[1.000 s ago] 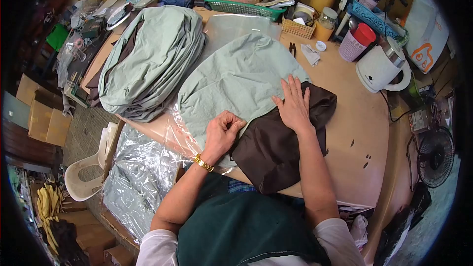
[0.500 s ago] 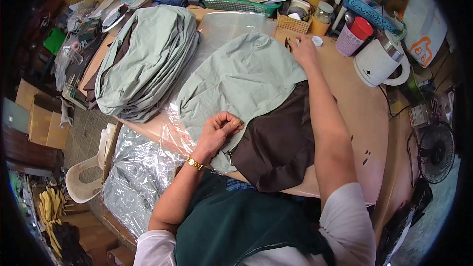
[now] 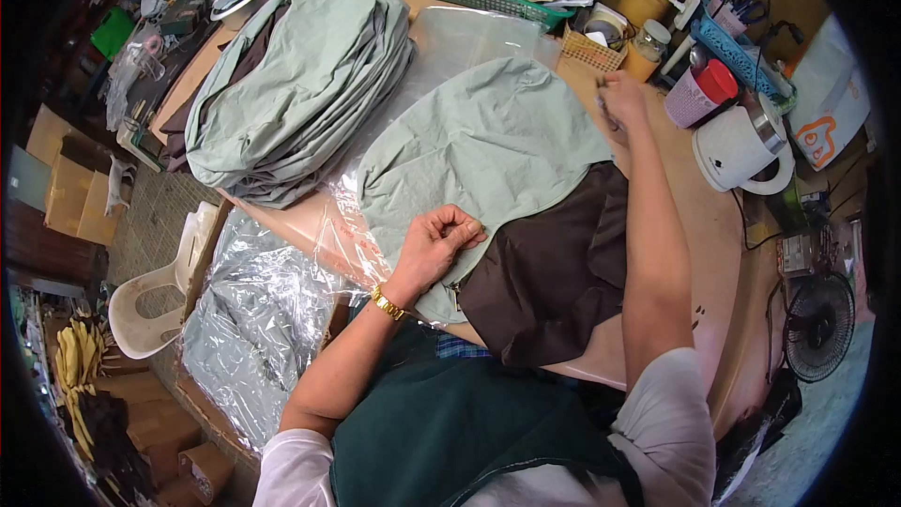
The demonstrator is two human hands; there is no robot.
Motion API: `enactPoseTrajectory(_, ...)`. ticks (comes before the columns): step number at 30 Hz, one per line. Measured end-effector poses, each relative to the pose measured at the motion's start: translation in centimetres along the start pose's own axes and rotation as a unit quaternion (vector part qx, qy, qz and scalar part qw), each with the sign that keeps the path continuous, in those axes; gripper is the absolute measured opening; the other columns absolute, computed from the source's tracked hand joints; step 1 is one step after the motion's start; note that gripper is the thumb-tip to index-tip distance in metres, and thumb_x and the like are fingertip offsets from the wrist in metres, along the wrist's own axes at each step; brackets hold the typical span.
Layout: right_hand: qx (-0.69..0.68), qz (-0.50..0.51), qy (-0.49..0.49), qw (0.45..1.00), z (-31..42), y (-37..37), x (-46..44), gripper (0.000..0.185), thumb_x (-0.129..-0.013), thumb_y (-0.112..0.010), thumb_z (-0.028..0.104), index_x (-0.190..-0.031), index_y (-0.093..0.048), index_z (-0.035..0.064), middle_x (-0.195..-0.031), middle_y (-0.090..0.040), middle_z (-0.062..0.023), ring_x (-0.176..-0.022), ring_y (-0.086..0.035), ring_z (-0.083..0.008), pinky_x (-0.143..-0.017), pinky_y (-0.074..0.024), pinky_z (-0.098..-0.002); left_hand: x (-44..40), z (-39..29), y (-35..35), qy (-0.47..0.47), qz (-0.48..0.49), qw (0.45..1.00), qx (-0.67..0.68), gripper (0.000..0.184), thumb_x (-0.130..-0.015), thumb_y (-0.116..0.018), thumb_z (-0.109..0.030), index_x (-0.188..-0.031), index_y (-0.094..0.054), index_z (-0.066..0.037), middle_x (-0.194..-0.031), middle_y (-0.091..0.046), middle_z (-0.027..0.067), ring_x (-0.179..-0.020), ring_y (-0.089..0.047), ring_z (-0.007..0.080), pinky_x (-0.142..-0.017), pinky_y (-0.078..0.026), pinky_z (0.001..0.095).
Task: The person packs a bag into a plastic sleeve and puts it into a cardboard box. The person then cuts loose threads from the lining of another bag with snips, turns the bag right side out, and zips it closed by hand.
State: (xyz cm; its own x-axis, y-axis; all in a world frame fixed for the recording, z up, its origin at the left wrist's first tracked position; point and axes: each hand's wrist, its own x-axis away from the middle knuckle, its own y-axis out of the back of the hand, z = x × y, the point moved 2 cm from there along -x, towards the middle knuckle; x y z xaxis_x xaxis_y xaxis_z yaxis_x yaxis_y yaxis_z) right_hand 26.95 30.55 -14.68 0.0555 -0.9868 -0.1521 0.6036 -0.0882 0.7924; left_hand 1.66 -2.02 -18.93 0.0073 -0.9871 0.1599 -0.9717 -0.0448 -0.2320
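Observation:
A pale green fabric piece (image 3: 479, 136) with a rounded outline lies on the table, joined along a curved edge to dark brown fabric (image 3: 554, 268). My left hand (image 3: 441, 239), with a gold watch at the wrist, pinches the green cloth close to that curved edge. A small zipper-like metal part (image 3: 454, 295) shows just below it. At the far right of the cloth, my right hand (image 3: 627, 99) is raised a little with fingers closed around a small dark tool (image 3: 607, 116); it is blurred, possibly thread snips.
A tall pile of folded green fabric (image 3: 300, 84) stands at the left. Clear plastic sheets (image 3: 469, 38) lie behind the cloth. A white kettle (image 3: 737, 145), a pink cup (image 3: 690, 99) and a wicker basket (image 3: 593, 52) line the right back. Plastic-wrapped goods (image 3: 258, 319) sit at lower left.
My right hand has closed on the small dark tool that lay beside its fingers on the table and has drawn it nearer. My left hand still pinches the cloth. The view has shifted slightly.

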Motion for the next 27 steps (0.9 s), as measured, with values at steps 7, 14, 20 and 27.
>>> enactPoseTrajectory(7, -0.041, 0.209, 0.105, 0.971, 11.6, 4.1, 20.8, 0.028, -0.095, -0.055, 0.022, -0.113, -0.061, 0.0018, -0.092, -0.060, -0.0159, -0.085, -0.063, -0.0303, -0.078, -0.0489, -0.0383, 0.0, -0.3, -0.2, -0.016, -0.001, 1.000, -0.003, 0.016, -0.095, -0.061, -0.013, -0.092, -0.064, 0.002, -0.086, -0.069, 0.0064, -0.082, -0.064, 0.0094, -0.077, -0.051, 0.0224)
enactPoseTrajectory(14, 0.027, 0.167, 0.253, 0.952, 13.1, 2.7, 27.9, 0.036, -0.079, -0.071, 0.006, -0.112, -0.059, 0.0010, -0.098, -0.055, -0.0155, -0.085, -0.061, -0.0383, -0.074, -0.0489, -0.0444, 0.0, 0.0, -0.3, -0.030, -0.011, 0.999, 0.011, 0.013, -0.093, -0.063, -0.008, -0.088, -0.063, 0.003, -0.081, -0.067, 0.0046, -0.078, -0.063, 0.0075, -0.069, -0.050, 0.0206)
enactPoseTrajectory(20, 0.091, 0.131, 0.285, 0.945, 14.3, 1.5, 28.3, 0.023, -0.075, -0.070, 0.001, -0.093, -0.056, -0.0013, -0.090, -0.053, -0.0163, -0.080, -0.065, -0.0342, -0.066, -0.0513, -0.0431, 0.1, 0.3, -0.2, -0.035, -0.006, 0.999, -0.007, 0.014, -0.094, -0.062, -0.010, -0.090, -0.064, 0.003, -0.084, -0.068, 0.0051, -0.080, -0.063, 0.0088, -0.075, -0.051, 0.0227)
enactPoseTrajectory(27, 0.140, 0.106, 0.273, 0.946, 14.4, 1.0, 28.1, 0.023, -0.071, -0.064, -0.005, -0.090, -0.052, -0.0003, -0.087, -0.053, -0.0170, -0.076, -0.064, -0.0336, -0.062, -0.0517, -0.0410, 0.1, 0.5, 0.0, -0.070, -0.004, 0.990, -0.122, 0.012, -0.093, -0.063, -0.008, -0.090, -0.063, 0.003, -0.085, -0.067, 0.0047, -0.082, -0.062, 0.0092, -0.076, -0.051, 0.0242)
